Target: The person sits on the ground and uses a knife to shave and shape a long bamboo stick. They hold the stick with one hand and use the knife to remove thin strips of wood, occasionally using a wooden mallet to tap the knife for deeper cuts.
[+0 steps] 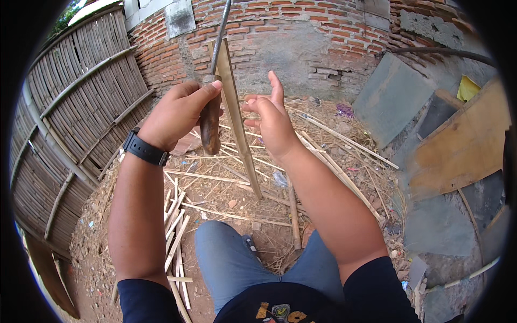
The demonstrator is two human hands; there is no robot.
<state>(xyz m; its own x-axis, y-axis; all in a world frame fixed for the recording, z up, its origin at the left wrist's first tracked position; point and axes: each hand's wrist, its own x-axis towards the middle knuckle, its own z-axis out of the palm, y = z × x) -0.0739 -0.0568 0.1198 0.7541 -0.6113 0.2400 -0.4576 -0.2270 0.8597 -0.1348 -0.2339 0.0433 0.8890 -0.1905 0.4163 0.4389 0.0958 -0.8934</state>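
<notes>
My left hand, with a black watch on its wrist, is closed around the wooden handle of a long-bladed knife. Its metal blade points up, seen nearly edge-on, and runs out of the top of the view. Just right of the knife a split bamboo slat stands almost upright, leaning slightly. My right hand is open beside the slat, thumb raised and fingers apart. Whether its fingertips touch the slat I cannot tell. What supports the slat is not clear.
Thin bamboo strips lie by my left knee, and more strips are scattered ahead. A short stick lies between my knees. A bamboo fence stands left, a brick wall ahead. Boards and grey sheets lean at right.
</notes>
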